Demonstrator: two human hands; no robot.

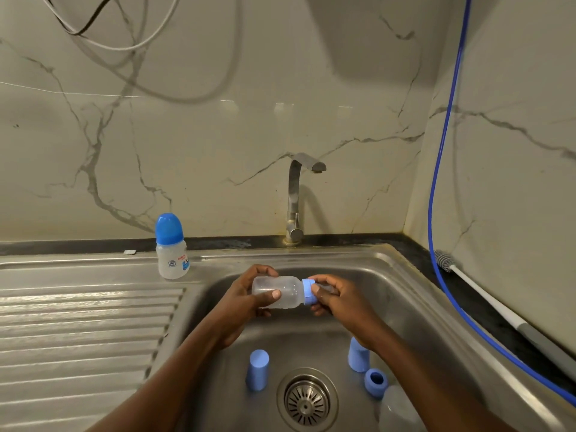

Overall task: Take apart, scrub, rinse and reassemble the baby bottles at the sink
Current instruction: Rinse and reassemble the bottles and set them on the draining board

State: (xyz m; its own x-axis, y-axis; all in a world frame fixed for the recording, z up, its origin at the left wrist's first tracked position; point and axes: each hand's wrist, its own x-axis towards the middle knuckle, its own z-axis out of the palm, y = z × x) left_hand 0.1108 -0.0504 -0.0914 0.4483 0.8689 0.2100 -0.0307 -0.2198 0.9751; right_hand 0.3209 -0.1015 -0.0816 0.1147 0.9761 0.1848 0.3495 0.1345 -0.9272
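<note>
Stainless sink (414,277): single basin with a ribbed drainboard (87,325) to its left; it serves as the work zone, so loose parts stay contained beside the drain strainer (307,400). Tap (296,198): mounted behind the basin, spout over it, no water seen running. Bottle brush (486,297): white handle, grey bristle head, lying on the dark counter strip at right, near at hand, probably for the scrubbing step. Standing bottle (172,247): upright on the sink's back ledge, dark blue cap on, printed label facing out; seemingly still assembled and set clear of the basin. Held bottle (280,291): clear, frosted-looking plastic, lying horizontal above the basin, beaded with what may be droplets; base to the left, neck to the right. Left hand (249,299): wrapped closed around the bottle body, thumb across the front, bracing it against twisting. Right hand (330,296): fingertips pinched closed on the light blue collar (308,291), a grip suited to turning the ring; whether a teat sits beyond the collar is hard to tell behind the fingers. Loose parts on the basin floor: one light blue cap (258,372) left of the drain, another (358,357) right of it, a ring (375,381) and part of a second clear bottle (399,410).
</note>
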